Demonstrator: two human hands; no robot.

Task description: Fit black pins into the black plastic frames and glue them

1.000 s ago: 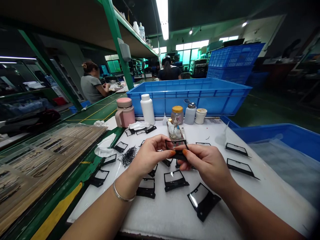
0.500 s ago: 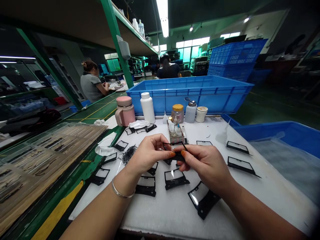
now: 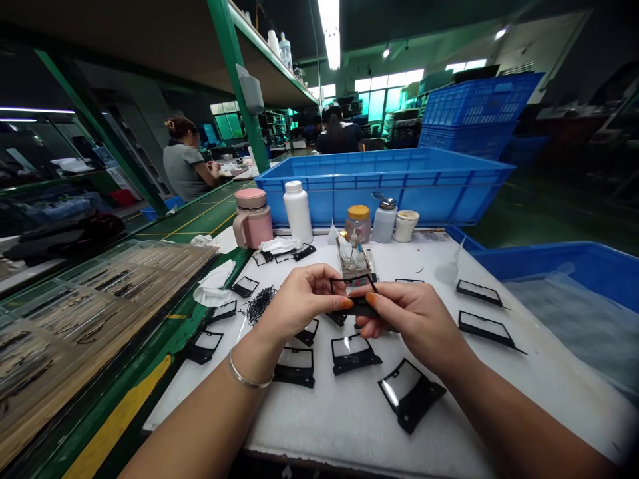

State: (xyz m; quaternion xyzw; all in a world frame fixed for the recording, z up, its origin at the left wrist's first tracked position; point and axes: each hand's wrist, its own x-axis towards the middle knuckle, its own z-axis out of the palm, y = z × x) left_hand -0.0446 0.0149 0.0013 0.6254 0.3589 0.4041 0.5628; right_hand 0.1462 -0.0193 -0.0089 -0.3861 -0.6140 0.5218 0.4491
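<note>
A black frame piece [image 3: 362,307] is held above the white work surface [image 3: 309,426]. My left hand [image 3: 304,299] pinches its left side, thumb along the lower edge. On its right side, my right hand [image 3: 409,313] grips it between thumb and fingers. Similar black frames with clear windows lie around, one [image 3: 353,352] just below the hands, another [image 3: 412,396] tilted nearer the front, and one [image 3: 486,329] to the right. Left of my left hand is a tangled heap of thin black strips [image 3: 260,306].
Behind stand a pink mug [image 3: 253,219], a white bottle [image 3: 298,211], several jars and a large blue crate [image 3: 389,193]. A divided tray [image 3: 94,299] lies left. Another blue bin [image 3: 574,256] is right. A person [image 3: 187,163] sits at the back left.
The view has shifted slightly, so most things appear a little further right. Both hands still hold the frame piece, with the right fingers slightly moved along it.
</note>
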